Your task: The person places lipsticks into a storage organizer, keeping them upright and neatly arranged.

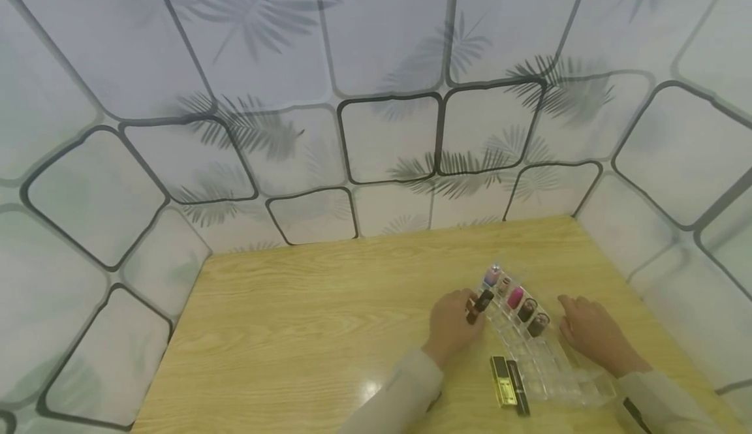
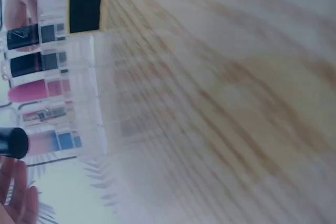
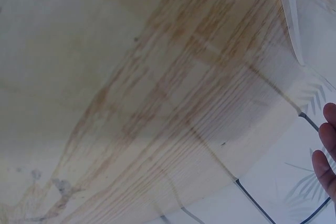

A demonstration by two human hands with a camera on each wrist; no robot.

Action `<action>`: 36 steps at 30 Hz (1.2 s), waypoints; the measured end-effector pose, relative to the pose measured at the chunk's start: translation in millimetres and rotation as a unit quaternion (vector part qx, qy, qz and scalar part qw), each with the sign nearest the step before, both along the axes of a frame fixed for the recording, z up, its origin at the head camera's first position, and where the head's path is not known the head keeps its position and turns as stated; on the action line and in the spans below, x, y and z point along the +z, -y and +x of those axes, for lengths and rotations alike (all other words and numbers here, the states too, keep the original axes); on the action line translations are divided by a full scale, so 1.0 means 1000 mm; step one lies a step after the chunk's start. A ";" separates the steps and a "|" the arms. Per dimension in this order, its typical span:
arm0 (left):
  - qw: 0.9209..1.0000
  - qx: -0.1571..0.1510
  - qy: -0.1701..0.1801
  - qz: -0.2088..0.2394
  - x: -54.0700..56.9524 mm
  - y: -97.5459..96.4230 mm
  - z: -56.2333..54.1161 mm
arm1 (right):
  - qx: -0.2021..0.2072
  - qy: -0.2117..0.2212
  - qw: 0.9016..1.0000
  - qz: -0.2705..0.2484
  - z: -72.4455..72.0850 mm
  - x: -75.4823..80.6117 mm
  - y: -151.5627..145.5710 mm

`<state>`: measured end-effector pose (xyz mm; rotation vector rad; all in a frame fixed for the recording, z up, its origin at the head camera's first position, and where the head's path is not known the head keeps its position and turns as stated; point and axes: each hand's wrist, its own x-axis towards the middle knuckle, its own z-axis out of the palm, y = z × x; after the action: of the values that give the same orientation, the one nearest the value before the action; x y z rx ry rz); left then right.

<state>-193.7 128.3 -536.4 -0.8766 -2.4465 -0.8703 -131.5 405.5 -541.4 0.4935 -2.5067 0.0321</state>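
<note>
In the head view my left hand (image 1: 455, 323) pinches a dark lipstick tube (image 1: 483, 300) beside the far end of a clear stepped organizer (image 1: 537, 362). The tube's black round end (image 2: 14, 142) and my fingertips show at the edge of the left wrist view. Along the organizer's far part stand a pink-and-blue tube (image 1: 492, 276), a small slim tube (image 1: 504, 284), a magenta lipstick (image 1: 515, 297) and two black tubes. To the organizer's right, my right hand (image 1: 593, 329) has loosely bent fingers and holds nothing visible; its fingertips (image 3: 324, 166) edge into the right wrist view.
A gold-and-black lipstick (image 1: 503, 382) and a slim black tube (image 1: 518, 388) lie side by side on the wooden table (image 1: 294, 329), left of the organizer's near end. Patterned panels (image 1: 390, 140) stand behind the table and along both sides.
</note>
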 end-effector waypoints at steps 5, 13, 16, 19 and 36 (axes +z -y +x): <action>0.997 -0.044 -0.043 0.047 0.007 -0.002 0.006 | 0.005 -0.006 1.000 0.001 0.000 0.000 -0.001; 0.991 -0.076 -0.083 0.077 0.012 -0.013 0.015 | 0.002 -0.007 1.000 0.000 0.001 0.002 0.000; 0.989 -0.079 -0.086 0.085 0.012 -0.018 0.017 | 0.003 -0.008 1.000 -0.001 0.001 0.003 0.002; 0.989 -0.082 -0.090 0.087 0.012 -0.019 0.019 | 0.004 -0.010 1.000 -0.002 0.001 0.004 0.002; 0.976 -0.114 -0.156 0.106 0.043 0.007 0.030 | -0.026 0.037 0.998 0.053 -0.001 0.018 -0.002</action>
<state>-163.9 121.8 -493.5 -1.1325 -1.9732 -0.9693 -132.0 407.4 -523.0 0.4786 -2.6030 -0.1034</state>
